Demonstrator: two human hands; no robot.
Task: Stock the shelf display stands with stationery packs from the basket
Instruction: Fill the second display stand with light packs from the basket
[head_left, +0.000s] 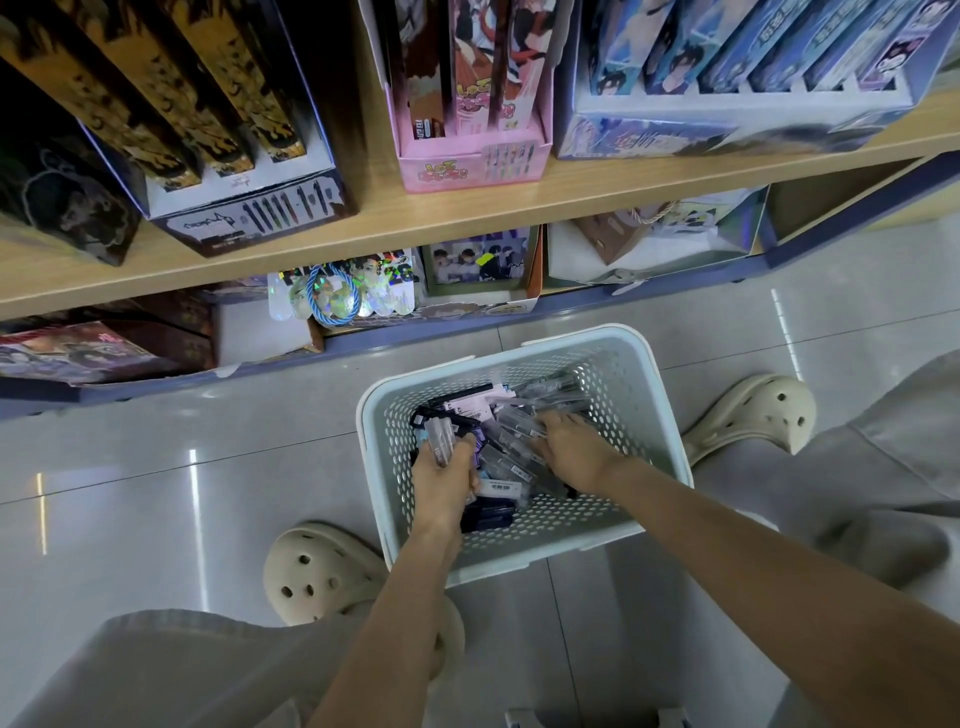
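Picking packs (500, 487) from the basket (519, 564) on the floor (182, 467).
Gripping a few in the left hand (444, 480); rummaging with the right hand (574, 449), cannot tell if closed. Next: lift them to the stands (472, 163).

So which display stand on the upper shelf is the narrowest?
The pink stand in the middle; the black-and-gold stand and the blue stand flanking it are both wider.

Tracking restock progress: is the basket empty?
No, the basket holds a heap of stationery packs; the left hand grips some and the right hand rests among them.
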